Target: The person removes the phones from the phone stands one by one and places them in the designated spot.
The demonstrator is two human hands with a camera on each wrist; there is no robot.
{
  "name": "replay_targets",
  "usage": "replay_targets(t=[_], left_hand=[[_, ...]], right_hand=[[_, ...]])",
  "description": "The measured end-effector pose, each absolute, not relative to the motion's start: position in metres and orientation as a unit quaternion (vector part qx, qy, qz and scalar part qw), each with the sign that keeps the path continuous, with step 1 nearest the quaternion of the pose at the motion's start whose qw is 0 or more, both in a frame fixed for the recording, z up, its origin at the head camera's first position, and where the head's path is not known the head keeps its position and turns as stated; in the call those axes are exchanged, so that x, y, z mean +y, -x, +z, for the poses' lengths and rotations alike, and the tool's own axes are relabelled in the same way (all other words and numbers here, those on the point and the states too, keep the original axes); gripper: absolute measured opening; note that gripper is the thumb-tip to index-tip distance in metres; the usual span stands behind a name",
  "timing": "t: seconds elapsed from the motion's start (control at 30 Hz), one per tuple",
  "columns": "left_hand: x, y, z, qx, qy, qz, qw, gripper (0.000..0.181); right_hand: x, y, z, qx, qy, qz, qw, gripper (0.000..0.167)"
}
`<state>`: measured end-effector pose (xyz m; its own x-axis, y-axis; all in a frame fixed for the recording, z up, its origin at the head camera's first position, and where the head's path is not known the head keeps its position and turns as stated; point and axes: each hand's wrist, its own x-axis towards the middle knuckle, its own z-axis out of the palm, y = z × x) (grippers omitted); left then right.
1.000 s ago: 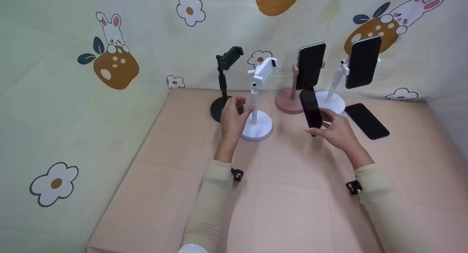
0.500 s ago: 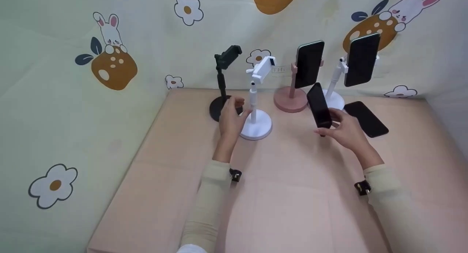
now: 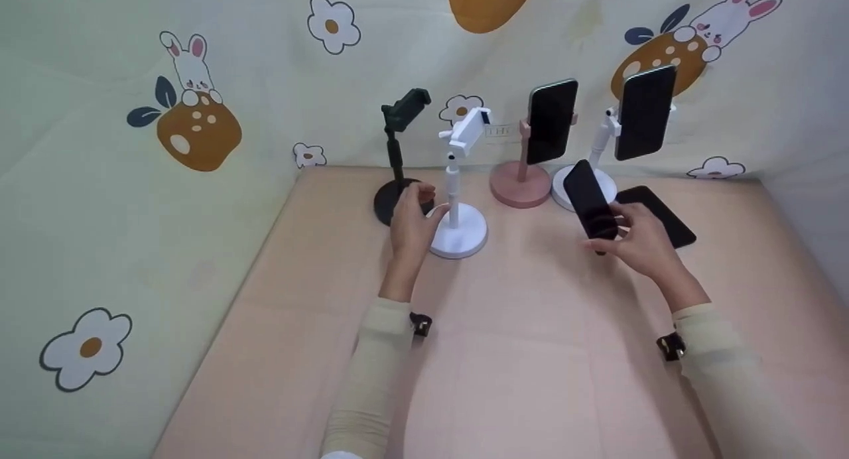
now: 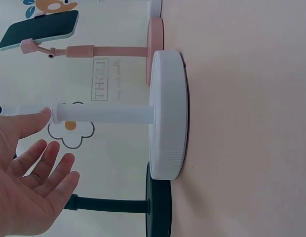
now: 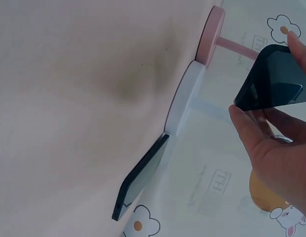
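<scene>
My right hand (image 3: 642,241) pinches a black smartphone (image 3: 589,197) by its lower edges, tilted above the table before the right white phone stand (image 3: 564,188). My left hand (image 3: 410,228) hovers with fingers loosely bent between the black phone stand (image 3: 395,152) and the near white phone stand (image 3: 459,241). In the left wrist view its thumb overlaps the white pole (image 4: 103,112); whether they touch I cannot tell. Both these stands have bare clamps. The pink stand (image 3: 521,186) holds a phone (image 3: 552,122), and the right white stand holds another phone (image 3: 646,113).
One more black phone (image 3: 665,217) lies on the table behind my right hand. The table has a peach cloth (image 3: 504,353). A patterned curtain (image 3: 252,54) hangs behind the stands and along the left side.
My right hand has carried the smartphone rightward, away from the pink stand and in front of the right white stand. My left hand stays by the near white stand. The view has shifted slightly.
</scene>
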<state>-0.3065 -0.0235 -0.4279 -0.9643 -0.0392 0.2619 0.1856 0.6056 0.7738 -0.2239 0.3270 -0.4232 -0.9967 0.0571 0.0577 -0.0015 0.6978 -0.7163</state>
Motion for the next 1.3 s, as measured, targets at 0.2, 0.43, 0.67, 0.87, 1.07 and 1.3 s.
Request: replay_targets(t=[0.2,0.43,0.67,0.87,1.07,1.3], left_hand=[[-0.025,0.306,-0.427,-0.886,0.041,-0.443,0.128,0.039],[-0.025,0.306,-0.427,-0.887,0.046,-0.439,0.134,0.039],[-0.026,0.306,-0.427,-0.892,0.044,-0.429,0.137,0.04],[-0.025,0.305,-0.428,-0.893,0.043,-0.43,0.129,0.039],[-0.026,0.306,-0.428,-0.894,0.044,-0.428,0.127,0.038],[-0.025,0.305,-0.43,-0.894,0.04,-0.429,0.124,0.038]], right_hand=[[0.336,0.22,-0.425,-0.929,0.02,0.368,0.047,0.093],[0.346,0.217,-0.428,-0.94,0.038,0.336,0.039,0.091],[0.359,0.214,-0.433,-0.949,0.042,0.313,0.026,0.088],[0.369,0.211,-0.436,-0.949,0.058,0.31,0.008,0.096],[0.378,0.21,-0.437,-0.953,0.075,0.293,-0.013,0.102],[0.386,0.209,-0.436,-0.959,0.088,0.268,-0.037,0.104]])
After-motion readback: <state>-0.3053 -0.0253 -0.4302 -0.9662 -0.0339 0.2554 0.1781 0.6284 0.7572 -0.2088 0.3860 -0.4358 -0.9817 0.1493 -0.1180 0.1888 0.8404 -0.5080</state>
